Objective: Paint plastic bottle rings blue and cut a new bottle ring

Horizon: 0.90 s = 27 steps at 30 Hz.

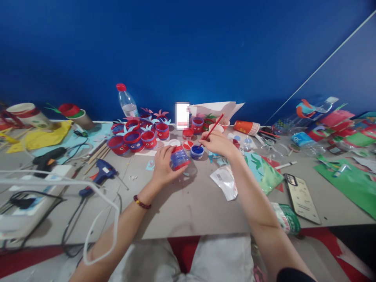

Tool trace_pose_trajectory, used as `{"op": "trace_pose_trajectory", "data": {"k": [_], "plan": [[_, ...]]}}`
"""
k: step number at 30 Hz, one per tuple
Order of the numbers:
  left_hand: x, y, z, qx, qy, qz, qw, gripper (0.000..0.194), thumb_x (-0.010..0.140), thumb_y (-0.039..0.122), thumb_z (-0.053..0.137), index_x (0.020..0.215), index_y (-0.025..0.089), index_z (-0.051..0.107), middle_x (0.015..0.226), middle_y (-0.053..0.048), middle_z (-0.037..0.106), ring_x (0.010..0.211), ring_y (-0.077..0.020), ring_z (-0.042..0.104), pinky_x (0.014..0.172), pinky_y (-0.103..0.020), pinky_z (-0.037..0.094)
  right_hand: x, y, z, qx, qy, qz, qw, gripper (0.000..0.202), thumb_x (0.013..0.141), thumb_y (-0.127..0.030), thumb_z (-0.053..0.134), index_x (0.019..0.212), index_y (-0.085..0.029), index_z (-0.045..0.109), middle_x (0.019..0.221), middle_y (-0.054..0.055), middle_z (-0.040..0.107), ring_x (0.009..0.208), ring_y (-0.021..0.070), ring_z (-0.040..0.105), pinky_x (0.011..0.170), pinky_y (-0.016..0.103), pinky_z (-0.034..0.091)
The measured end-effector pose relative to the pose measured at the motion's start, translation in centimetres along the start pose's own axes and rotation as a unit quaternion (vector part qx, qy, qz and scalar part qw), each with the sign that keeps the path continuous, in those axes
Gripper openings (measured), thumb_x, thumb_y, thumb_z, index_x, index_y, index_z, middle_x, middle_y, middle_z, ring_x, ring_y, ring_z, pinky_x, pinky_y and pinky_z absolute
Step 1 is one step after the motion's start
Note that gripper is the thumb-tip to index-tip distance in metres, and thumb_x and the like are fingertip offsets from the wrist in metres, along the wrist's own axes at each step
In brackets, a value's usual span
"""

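My left hand [164,164] is closed around a clear plastic cup [179,158] painted blue with red at its ends, tilted on its side above the table. In my right hand [216,141] is a thin red paintbrush [215,126], its tip down in a small jar of blue paint [197,152]. Red paint [188,134] sits in another little jar just behind, with a red-stained lid [188,145] between them. Finished-looking red and blue cups with googly eyes [133,140] and paper leaves stand in a group left of the jars.
A blue glue gun [102,174], wooden sticks [98,152] and a power strip with cables [38,207] lie on the left. A water bottle [127,102] stands behind the cups. On the right are a phone [302,197], a white wrapper [225,181], stacked paper cups [247,127] and green paper [349,184].
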<state>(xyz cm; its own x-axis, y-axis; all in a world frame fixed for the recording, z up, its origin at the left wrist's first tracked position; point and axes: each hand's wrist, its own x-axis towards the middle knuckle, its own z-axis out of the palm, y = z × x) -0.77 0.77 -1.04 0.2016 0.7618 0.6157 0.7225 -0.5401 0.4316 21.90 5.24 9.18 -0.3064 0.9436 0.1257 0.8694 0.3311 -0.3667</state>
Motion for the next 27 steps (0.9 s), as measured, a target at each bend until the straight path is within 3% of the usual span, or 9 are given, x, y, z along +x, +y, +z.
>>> {"op": "trace_pose_trajectory", "data": {"k": [6, 14, 18, 22, 27], "plan": [[0.0, 0.0, 0.0, 0.005, 0.003, 0.005, 1.0, 0.072, 0.071, 0.054, 0.072, 0.129, 0.021, 0.045, 0.126, -0.014, 0.052, 0.122, -0.0335, 0.048, 0.105, -0.051, 0.038, 0.0, 0.5, -0.2, 0.018, 0.003, 0.008, 1.0, 0.018, 0.088, -0.03, 0.053, 0.078, -0.023, 0.067, 0.091, 0.006, 0.064, 0.101, 0.0248, 0.055, 0.088, 0.036, 0.045], [0.1, 0.0, -0.1, 0.006, 0.005, 0.003, 1.0, 0.073, 0.07, 0.054, 0.072, 0.13, 0.021, 0.045, 0.125, -0.014, 0.053, 0.121, -0.0339, 0.048, 0.104, -0.052, 0.038, -0.1, 0.4, -0.5, 0.048, -0.023, 0.019, 0.998, 0.018, 0.086, -0.031, 0.055, 0.076, -0.022, 0.068, 0.08, 0.004, 0.064, 0.086, 0.0219, 0.059, 0.08, 0.034, 0.046], [0.1, 0.0, -0.1, 0.008, 0.01, 0.009, 1.0, 0.072, 0.071, 0.054, 0.072, 0.129, 0.02, 0.046, 0.125, -0.014, 0.053, 0.12, -0.0336, 0.05, 0.103, -0.051, 0.039, 0.1, 1.1, -0.5, 0.066, 0.008, 0.019, 0.998, 0.019, 0.086, -0.03, 0.055, 0.078, -0.021, 0.068, 0.086, 0.005, 0.065, 0.081, 0.0192, 0.06, 0.078, 0.033, 0.047], [0.1, 0.1, -0.2, 0.01, 0.006, 0.0, 1.0, 0.073, 0.07, 0.054, 0.072, 0.13, 0.021, 0.045, 0.126, -0.014, 0.053, 0.121, -0.0337, 0.049, 0.103, -0.051, 0.039, 0.5, 1.6, 0.0, 0.037, 0.066, -0.004, 0.997, 0.02, 0.088, -0.03, 0.054, 0.079, -0.02, 0.069, 0.09, 0.006, 0.063, 0.097, 0.0225, 0.057, 0.09, 0.036, 0.044], [0.1, 0.1, -0.2, 0.005, 0.005, -0.007, 1.0, 0.073, 0.071, 0.054, 0.072, 0.131, 0.022, 0.045, 0.127, -0.014, 0.052, 0.121, -0.0337, 0.049, 0.104, -0.052, 0.039, 0.8, 1.3, 0.6, 0.018, 0.058, 0.01, 0.998, 0.019, 0.087, -0.028, 0.055, 0.076, -0.021, 0.068, 0.086, 0.006, 0.063, 0.094, 0.0231, 0.058, 0.087, 0.035, 0.045]]}}
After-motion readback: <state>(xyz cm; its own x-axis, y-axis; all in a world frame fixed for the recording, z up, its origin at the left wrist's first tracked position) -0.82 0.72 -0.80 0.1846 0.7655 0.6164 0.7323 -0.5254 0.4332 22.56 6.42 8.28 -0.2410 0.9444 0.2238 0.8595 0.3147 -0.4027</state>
